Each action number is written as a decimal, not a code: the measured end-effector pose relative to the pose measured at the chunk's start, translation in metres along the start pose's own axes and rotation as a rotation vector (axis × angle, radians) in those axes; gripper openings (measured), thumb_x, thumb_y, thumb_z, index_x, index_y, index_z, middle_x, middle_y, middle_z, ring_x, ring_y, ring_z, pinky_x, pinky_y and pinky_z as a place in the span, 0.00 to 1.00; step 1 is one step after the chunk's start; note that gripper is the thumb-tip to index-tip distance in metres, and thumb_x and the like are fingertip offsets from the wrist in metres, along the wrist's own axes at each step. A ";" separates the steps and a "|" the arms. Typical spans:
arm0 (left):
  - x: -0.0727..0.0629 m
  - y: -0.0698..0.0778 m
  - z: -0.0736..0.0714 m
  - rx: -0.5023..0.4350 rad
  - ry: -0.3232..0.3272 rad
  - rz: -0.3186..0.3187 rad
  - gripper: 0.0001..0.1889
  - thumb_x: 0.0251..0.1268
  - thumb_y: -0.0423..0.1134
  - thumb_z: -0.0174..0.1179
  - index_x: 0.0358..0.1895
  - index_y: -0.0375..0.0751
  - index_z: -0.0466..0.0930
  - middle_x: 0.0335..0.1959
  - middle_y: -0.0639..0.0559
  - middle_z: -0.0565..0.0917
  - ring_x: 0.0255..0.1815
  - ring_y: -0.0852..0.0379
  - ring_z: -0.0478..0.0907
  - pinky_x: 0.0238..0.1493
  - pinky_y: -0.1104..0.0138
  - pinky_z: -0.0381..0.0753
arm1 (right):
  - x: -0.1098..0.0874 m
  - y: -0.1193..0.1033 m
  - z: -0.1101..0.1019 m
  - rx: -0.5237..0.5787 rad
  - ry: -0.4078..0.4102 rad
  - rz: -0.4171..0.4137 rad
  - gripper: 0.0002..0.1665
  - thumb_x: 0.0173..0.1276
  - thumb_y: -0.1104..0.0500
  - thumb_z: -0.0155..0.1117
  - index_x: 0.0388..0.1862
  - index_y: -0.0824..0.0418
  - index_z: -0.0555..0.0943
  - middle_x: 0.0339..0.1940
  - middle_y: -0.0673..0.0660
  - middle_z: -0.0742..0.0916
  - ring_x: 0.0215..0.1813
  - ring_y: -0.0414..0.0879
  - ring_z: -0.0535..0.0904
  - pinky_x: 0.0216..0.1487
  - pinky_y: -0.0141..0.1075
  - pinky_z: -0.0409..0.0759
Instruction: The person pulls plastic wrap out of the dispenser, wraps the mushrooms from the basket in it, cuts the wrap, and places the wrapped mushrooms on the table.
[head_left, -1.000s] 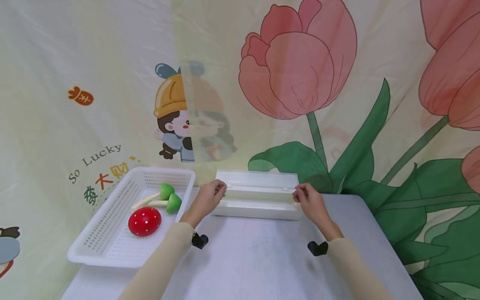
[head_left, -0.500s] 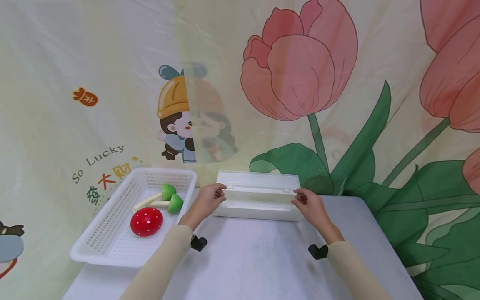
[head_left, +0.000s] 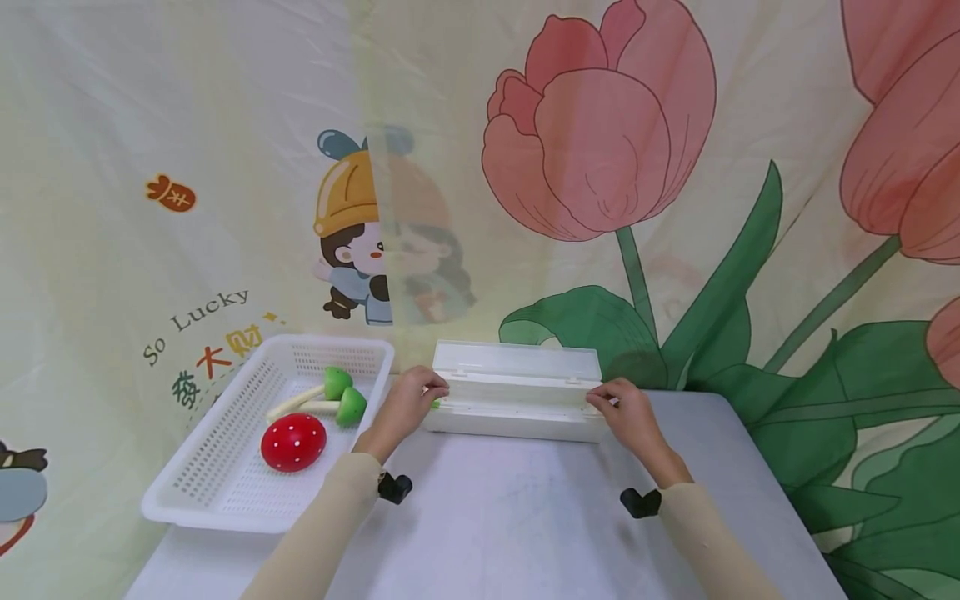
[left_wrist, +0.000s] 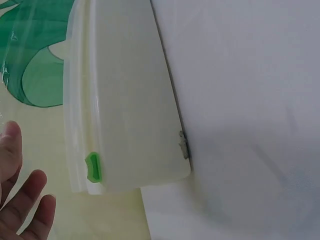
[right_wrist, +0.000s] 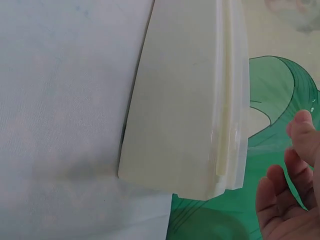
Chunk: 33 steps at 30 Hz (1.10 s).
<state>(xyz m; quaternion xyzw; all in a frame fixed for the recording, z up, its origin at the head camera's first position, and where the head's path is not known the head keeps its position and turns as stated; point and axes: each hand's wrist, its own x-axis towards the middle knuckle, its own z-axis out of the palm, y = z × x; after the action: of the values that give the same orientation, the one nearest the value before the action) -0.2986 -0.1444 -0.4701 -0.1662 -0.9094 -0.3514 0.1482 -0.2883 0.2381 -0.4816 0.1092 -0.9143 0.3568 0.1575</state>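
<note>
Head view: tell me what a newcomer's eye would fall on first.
The big pink tulip on the backdrop, above centre, would likely come first. The red, white-dotted oval in the white basket at left comes next. Then comes the open white box between the left hand and the right hand.

Basket (head_left: 217, 522) on left of surface (head_left: 510, 517). In basket: domed toy (head_left: 293, 442) in front, two stemmed toys (head_left: 351, 407) behind it. Film dispenser (head_left: 517, 424) at rear of surface, right of basket; lid (head_left: 517, 361) at its back, slider (left_wrist: 93, 167) at left end. Left grip (head_left: 402, 408) near dispenser's left end, right grip (head_left: 632, 423) near right end. Backdrop (head_left: 600, 150) behind surface.
</note>
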 end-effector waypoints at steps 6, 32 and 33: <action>0.001 0.005 -0.003 0.059 0.011 -0.045 0.03 0.68 0.36 0.68 0.37 0.41 0.88 0.38 0.49 0.86 0.43 0.52 0.84 0.46 0.58 0.84 | -0.001 0.003 -0.003 0.034 0.028 -0.018 0.05 0.67 0.62 0.73 0.39 0.63 0.91 0.39 0.59 0.92 0.41 0.50 0.85 0.37 0.31 0.81; 0.001 0.014 -0.013 -0.184 0.054 0.002 0.03 0.74 0.29 0.60 0.42 0.39 0.81 0.38 0.48 0.90 0.44 0.51 0.88 0.45 0.61 0.87 | 0.007 -0.014 -0.024 0.119 0.139 -0.122 0.07 0.68 0.66 0.70 0.43 0.66 0.90 0.38 0.62 0.92 0.41 0.55 0.90 0.40 0.18 0.79; 0.001 0.014 -0.014 -0.182 0.057 0.009 0.02 0.74 0.29 0.60 0.42 0.39 0.81 0.38 0.48 0.90 0.44 0.51 0.88 0.45 0.60 0.87 | 0.007 -0.014 -0.025 0.118 0.147 -0.129 0.07 0.68 0.67 0.70 0.43 0.66 0.90 0.38 0.62 0.92 0.41 0.55 0.89 0.40 0.18 0.79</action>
<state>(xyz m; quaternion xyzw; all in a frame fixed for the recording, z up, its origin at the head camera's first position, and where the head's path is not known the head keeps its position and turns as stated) -0.2918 -0.1439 -0.4508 -0.1728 -0.8684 -0.4364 0.1598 -0.2856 0.2444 -0.4530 0.1506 -0.8687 0.4061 0.2402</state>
